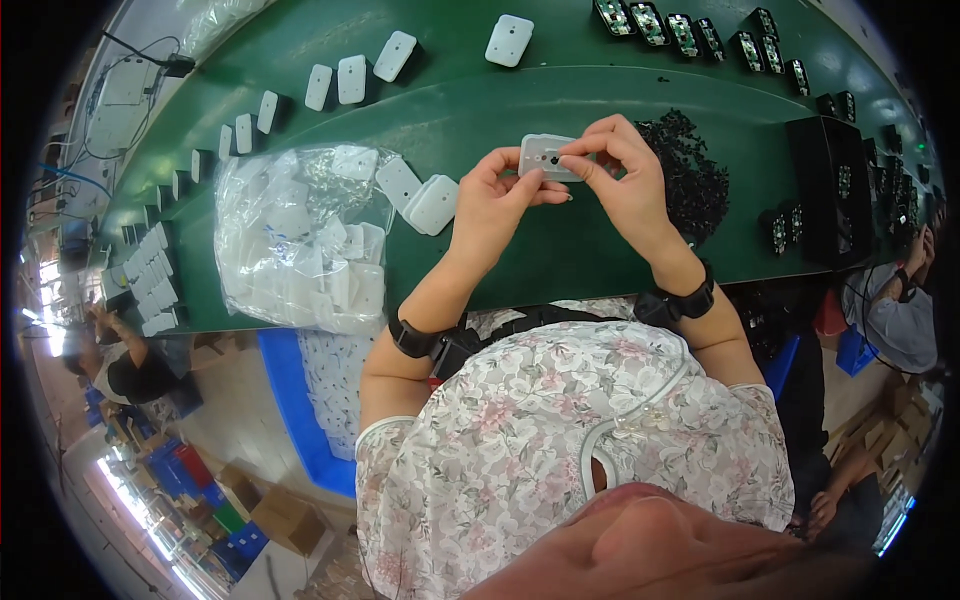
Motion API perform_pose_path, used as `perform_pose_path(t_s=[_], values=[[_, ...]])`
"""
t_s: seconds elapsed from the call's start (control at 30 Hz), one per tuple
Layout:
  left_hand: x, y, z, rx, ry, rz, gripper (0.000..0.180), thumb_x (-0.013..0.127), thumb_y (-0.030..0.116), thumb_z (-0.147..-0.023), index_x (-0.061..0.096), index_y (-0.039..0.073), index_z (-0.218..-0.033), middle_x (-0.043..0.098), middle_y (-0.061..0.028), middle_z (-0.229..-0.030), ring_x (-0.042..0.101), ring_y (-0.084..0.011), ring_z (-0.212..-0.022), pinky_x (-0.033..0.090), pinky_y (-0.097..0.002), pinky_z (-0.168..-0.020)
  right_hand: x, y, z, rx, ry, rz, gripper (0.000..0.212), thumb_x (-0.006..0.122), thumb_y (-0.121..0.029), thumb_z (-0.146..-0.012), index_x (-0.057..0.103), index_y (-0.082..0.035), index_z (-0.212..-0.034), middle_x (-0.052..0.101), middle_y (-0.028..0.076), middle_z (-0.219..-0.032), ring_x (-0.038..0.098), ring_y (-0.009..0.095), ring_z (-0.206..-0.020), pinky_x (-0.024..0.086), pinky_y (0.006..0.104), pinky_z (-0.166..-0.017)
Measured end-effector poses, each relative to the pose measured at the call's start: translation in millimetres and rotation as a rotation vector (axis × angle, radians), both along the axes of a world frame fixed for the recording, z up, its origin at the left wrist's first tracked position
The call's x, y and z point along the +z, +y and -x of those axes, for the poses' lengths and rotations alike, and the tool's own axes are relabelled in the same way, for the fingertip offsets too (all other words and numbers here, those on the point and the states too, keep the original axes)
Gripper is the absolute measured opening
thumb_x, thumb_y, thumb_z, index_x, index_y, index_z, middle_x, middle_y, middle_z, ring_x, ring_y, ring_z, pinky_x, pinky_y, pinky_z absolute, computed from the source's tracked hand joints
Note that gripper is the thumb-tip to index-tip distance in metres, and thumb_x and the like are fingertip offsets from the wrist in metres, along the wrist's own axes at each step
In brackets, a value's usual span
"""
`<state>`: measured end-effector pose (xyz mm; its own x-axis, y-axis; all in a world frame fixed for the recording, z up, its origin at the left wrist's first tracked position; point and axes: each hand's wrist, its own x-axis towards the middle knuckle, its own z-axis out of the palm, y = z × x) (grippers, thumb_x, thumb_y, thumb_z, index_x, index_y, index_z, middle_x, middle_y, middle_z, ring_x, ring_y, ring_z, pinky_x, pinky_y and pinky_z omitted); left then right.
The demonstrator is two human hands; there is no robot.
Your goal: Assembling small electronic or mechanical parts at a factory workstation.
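Note:
My left hand (488, 203) grips a white rectangular plastic cover (535, 148) by its left end and lower edge, above the green table. The cover has rounded corners and small holes. My right hand (632, 182) is closed in a pinch at the middle of the cover. A small black part (554, 160) shows at its fingertips, pressed against the cover; the fingers partly hide it. Right of my right hand lies a heap of small black parts (697, 175). Loose white covers (433, 205) lie left of my left hand.
A clear plastic bag (290, 240) of white covers lies at left. White covers (351, 80) stand in a curved row on the green table (450, 110). Black housings with green circuit boards (683, 35) line the far right, and a black box (828, 190) stands nearer. A blue bin (300, 420) sits below.

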<state>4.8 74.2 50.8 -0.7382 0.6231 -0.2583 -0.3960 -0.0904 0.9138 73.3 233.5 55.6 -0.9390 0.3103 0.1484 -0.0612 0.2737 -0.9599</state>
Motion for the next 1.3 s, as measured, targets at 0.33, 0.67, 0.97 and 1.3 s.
perform_pose_path(t_s=[0.33,0.67,0.97,1.3], values=[[-12.0,-0.6,-4.6,0.091,-0.011,-0.094,0.013,0.051,0.0,-0.092,0.049,-0.007,-0.103,0.063,-0.0155,-0.096,0.067,-0.0195,-0.088,0.055,-0.0282,-0.081,-11.0,-9.5,4.2,-0.114,0.163,-0.374,0.01,0.071,-0.005,-0.074,0.064,-0.003,-0.08,0.055,0.005,-0.08,0.053,0.017,-0.076,0.041,0.0274,-0.06],[-23.1,1.5,-7.6,0.128,0.048,-0.163,0.008,0.051,-0.002,-0.092,0.051,-0.006,-0.098,0.06,-0.0135,-0.096,0.066,-0.0191,-0.087,0.055,-0.0276,-0.08,-6.1,-13.4,6.2,-0.072,0.129,-0.361,0.01,0.072,-0.008,-0.073,0.062,-0.006,-0.074,0.054,0.005,-0.071,0.052,0.019,-0.062,0.041,0.0299,-0.055],[-21.6,2.3,-8.5,0.189,0.574,-0.055,0.008,0.056,-0.005,-0.087,0.057,-0.004,-0.095,0.052,-0.0094,-0.097,0.063,-0.0171,-0.087,0.055,-0.0259,-0.076,-23.2,-4.7,9.2,0.115,-0.167,0.441,0.015,0.067,-0.015,-0.087,0.062,-0.001,-0.085,0.057,-0.003,-0.079,0.049,0.004,-0.07,0.041,0.0199,-0.061],[-30.3,9.6,-13.1,0.266,0.529,-0.09,0.006,0.06,-0.002,-0.086,0.054,-0.004,-0.088,0.052,-0.0085,-0.093,0.06,-0.0147,-0.076,0.054,-0.0239,-0.066,-29.9,-22.5,7.1,-0.072,0.055,-0.124,0.01,0.06,-0.007,-0.09,0.054,-0.002,-0.084,0.051,0.001,-0.08,0.049,0.007,-0.072,0.043,0.0211,-0.063]])
